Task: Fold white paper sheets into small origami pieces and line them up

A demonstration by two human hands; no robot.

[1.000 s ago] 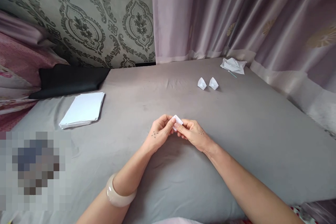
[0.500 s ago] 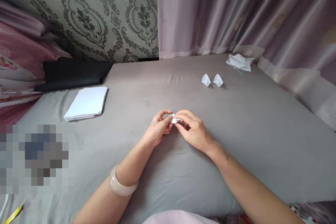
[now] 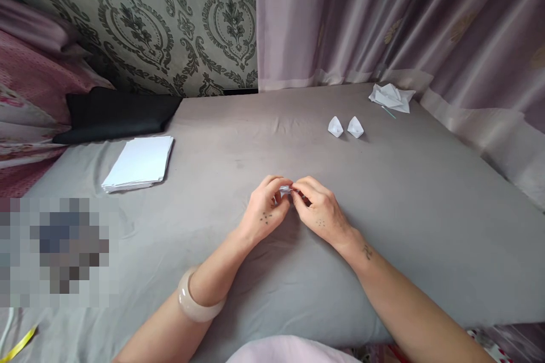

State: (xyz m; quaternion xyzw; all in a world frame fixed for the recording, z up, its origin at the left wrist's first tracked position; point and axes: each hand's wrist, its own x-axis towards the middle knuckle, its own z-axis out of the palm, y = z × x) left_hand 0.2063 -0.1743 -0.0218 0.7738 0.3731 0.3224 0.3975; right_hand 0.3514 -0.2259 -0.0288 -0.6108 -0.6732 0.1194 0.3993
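Observation:
My left hand (image 3: 266, 212) and my right hand (image 3: 319, 212) meet over the middle of the grey bed sheet (image 3: 417, 215). Both pinch one small folded white paper piece (image 3: 286, 189) between their fingertips; only a sliver of it shows. A pale bangle (image 3: 196, 300) sits on my left wrist. Two finished small folded paper shapes (image 3: 346, 126) stand side by side farther back on the right.
A stack of white paper sheets (image 3: 138, 163) lies at the left, with a black cushion (image 3: 114, 115) behind it. Crumpled white paper (image 3: 392, 96) lies by the purple curtain (image 3: 404, 22) at the back right. A yellow strip (image 3: 19, 345) is at the bottom left.
The paper piece was held up and plainly visible; now both hands have closed over it and turned knuckles up, hiding most of it. The view shifted slightly.

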